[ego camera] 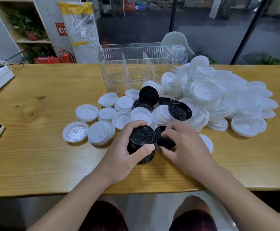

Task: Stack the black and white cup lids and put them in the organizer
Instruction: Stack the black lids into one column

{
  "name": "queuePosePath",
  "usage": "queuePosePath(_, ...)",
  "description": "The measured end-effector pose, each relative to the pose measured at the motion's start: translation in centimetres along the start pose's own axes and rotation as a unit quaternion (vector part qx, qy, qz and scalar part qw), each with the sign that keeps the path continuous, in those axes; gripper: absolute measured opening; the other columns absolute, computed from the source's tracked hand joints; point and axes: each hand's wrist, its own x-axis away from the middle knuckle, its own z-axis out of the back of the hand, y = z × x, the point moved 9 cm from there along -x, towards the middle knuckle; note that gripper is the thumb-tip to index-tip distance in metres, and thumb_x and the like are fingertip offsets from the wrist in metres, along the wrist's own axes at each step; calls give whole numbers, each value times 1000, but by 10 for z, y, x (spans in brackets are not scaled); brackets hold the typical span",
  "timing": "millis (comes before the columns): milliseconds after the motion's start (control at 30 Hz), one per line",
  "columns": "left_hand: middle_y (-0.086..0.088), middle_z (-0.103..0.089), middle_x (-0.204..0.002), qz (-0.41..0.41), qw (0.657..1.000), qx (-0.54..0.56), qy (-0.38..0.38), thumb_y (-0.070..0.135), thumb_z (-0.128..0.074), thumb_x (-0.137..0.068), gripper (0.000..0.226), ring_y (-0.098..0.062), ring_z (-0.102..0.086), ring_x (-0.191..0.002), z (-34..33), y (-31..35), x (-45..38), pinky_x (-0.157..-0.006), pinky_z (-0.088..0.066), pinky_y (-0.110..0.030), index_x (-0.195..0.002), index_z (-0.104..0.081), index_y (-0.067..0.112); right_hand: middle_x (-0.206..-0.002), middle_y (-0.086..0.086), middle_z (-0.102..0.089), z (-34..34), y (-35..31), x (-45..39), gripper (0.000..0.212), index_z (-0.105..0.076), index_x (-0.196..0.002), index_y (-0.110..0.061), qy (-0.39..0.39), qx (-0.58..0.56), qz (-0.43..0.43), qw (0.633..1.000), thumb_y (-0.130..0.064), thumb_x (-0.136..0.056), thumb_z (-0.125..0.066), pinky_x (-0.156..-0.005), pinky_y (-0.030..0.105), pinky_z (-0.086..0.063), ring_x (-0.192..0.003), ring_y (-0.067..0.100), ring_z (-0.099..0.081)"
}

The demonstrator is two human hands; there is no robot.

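The left hand has its grip wrapped round a stack of black lids standing on the bench, thumb on the near side, fingers curled over the far rim. Just right of that grip, the right hand pinches a single black lid, which lies low on the bench, touching or nearly touching the stack's side.

The main risk, as I judge it, is the stack itself. It is tall for its width and held only at the upper part; if the loose lid comes onto it tilted, or is pressed down off-centre, the top lids may skew and the column may buckle out under the thumb. A lid seated upside down would not nest and would sit proud, loosening everything added after.

Beyond the grip, other black lids lie mixed among loose white lids, and farther right a large heap of white lids slopes toward the bench edge; a sweeping forearm could send some sliding off.

The clear organizer stands well beyond both hands, its compartments seemingly bare. Carrying a tall stack over the scattered lids to reach it invites a snag or a spill.
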Motion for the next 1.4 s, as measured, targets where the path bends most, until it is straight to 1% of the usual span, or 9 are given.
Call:
queuePosePath(167, 13, -71, -134, 2, 1000, 9, -2, 37, -82, -92, 59, -14, -67, -128, 1, 1, 0, -107, -52, -32, -145, -56, 40, -101, -8, -67, 0, 1, 3, 11, -77, -99, -19, -4, 1, 3, 1000, -27, -93, -82, -87, 46, -54, -97, 18, -60)
queuePosePath(300, 15, -72, -132, 10, 1000, 13, 9, 40, -86, -86, 66, -11, -69, -126, 2, 0, 0, -105, -51, -26, -144, -56, 43, -88, -11, -70, 31, 11, -1, 6, -74, -96, -21, 57, -117, -76, 989, -23, -98, -79, -76, 27, -48, -83, 10, -63)
queuePosePath(467, 15, -73, -129, 18, 1000, 11, 7, 40, -88, -88, 63, -10, -70, -123, 3, -1, 0, -99, -51, -16, -143, -57, 42, -95, 17, -78, 52, 17, -9, 17, -70, -123, -16, 83, -492, -192, 845, -14, -107, -67, -81, 30, -55, -86, 20, -69)
queuePosePath(633, 19, -74, -131, 8, 1000, 15, 11, 42, -85, -87, 61, -7, -69, -125, 2, 6, 0, -99, -50, -14, -141, -57, 42, -108, 28, -72, 16, 7, -13, 21, -72, -126, -9, -4, -598, -239, 765, -12, -109, -61, -88, 47, -51, -91, 35, -59)
queuePosePath(800, 19, -74, -131, 2, 1000, 20, 7, 37, -86, -90, 61, -6, -69, -126, 1, 8, 0, -100, -49, -13, -143, -56, 38, -123, 19, -77, -3, -2, -10, 22, -78, -125, -18, -50, -552, -229, 800, -24, -110, -63, -111, 63, -51, -123, 48, -66)
queuePosePath(900, 17, -74, -131, 1, 1000, 21, 2, 39, -84, -88, 62, -7, -70, -125, 1, 7, 0, -100, -50, -15, -144, -56, 38, -121, 6, -80, 12, -10, -11, 29, -76, -130, -19, -60, -512, -182, 838, -22, -101, -75, -101, 48, -57, -117, 27, -74)
queuePosePath(1033, 16, -73, -133, 3, 1000, 23, -3, 38, -87, -86, 68, -9, -69, -128, 2, 6, 0, -102, -51, -18, -145, -56, 36, -121, -5, -80, 20, -21, -11, 36, -75, -130, -25, -87, -430, -126, 890, -19, -95, -83, -95, 55, -59, -107, 22, -75)
queuePosePath(1200, 16, -73, -131, 18, 1000, 13, 12, 28, -98, -81, 82, -10, -70, -125, 1, -3, -1, -102, -54, -23, -147, -50, 37, -110, -15, -76, 19, -35, -10, 27, -77, -114, -41, -24, -273, -103, 956, -49, -89, -83, -80, 28, -49, -96, 14, -68)
queuePosePath(1400, 10, -70, -136, 31, 999, 26, 34, 30, -104, -74, 98, -18, -71, -127, 6, -12, -1, -108, -58, -47, -151, -44, 40, -111, -20, -69, 18, -40, -12, 46, -76, -121, -41, -6, -168, -86, 982, -70, -86, -78, -86, 23, -47, -105, 8, -65)
